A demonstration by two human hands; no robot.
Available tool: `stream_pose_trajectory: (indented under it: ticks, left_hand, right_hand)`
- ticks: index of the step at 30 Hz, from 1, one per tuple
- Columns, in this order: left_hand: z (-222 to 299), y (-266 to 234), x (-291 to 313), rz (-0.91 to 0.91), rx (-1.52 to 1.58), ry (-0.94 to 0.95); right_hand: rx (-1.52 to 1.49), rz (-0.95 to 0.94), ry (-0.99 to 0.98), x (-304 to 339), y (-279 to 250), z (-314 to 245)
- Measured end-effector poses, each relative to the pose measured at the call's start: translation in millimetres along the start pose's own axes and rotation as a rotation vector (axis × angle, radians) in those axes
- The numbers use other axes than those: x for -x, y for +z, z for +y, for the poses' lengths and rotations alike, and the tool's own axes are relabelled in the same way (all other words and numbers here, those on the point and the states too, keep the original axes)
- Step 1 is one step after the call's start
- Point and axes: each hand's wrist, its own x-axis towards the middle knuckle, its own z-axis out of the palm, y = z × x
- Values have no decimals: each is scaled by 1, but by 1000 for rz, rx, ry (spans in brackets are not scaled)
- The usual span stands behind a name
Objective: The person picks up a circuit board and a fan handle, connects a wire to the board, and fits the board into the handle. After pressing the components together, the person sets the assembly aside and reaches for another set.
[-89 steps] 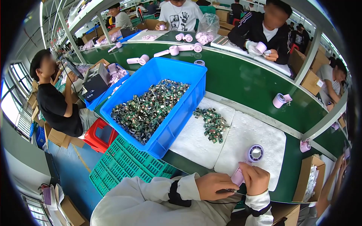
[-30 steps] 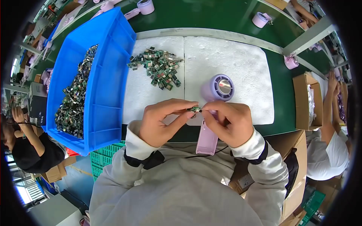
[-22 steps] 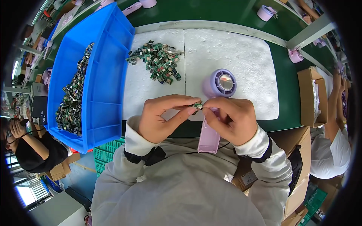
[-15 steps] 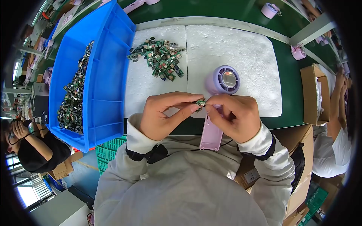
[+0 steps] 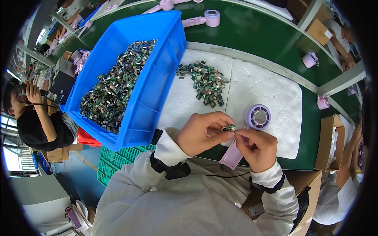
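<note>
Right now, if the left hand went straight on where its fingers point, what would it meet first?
Probably the right hand: its fingertips sit just beyond the small green circuit board pinched in the left hand, though one view leaves depth unclear.

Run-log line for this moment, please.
left hand: pinching small circuit board | right hand: beside it, over pink handle | blue bin: holds loose boards

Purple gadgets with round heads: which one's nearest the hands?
The one with its head over the white foam and pink handle at the right hand; the others are farther away, off the foam.
</note>
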Motion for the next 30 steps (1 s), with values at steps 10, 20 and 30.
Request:
stream_pose_trajectory:
  ticks: [10, 20, 30]
  left_hand:
    - [-3, 7, 3, 45, 61, 28]
    - [-4, 9, 2, 94, 36, 4]
    - [-4, 5, 0, -12, -35, 134]
  right_hand:
    - [-40, -6, 14, 1, 2, -1]
    - [-66, 10, 101, -2, -2, 5]
    - [-210, 58, 162, 4, -8, 6]
